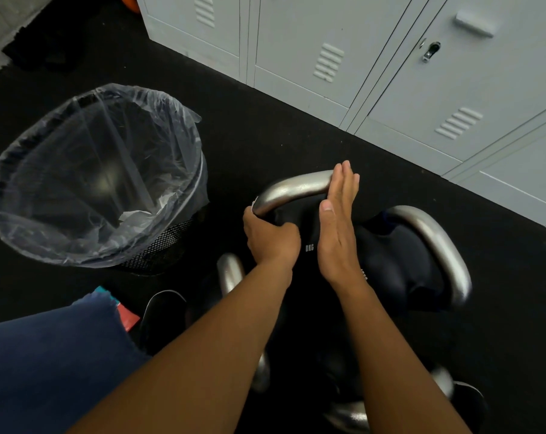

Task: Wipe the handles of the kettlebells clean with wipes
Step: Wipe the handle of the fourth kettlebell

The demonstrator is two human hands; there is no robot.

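Left hand (270, 238) curls round the near-left end of the kettlebell handle (296, 186), a scrap of white wipe (255, 202) peeking above it. Right hand (337, 227) flat, fingers straight, braced against the handle's right end. I judge wiping underway; next, slide the wipe along the arc.

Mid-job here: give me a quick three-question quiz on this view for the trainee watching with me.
1. True or false: the left hand grips the near end of the kettlebell handle.
2. How does the right hand lie: A) fist round the handle, B) fingers straight against the handle's far end, C) inside the bin?
3. What lines the waste bin?

Key: 1 true; 2 B; 3 a clear plastic bag, with crumpled white material at the bottom.
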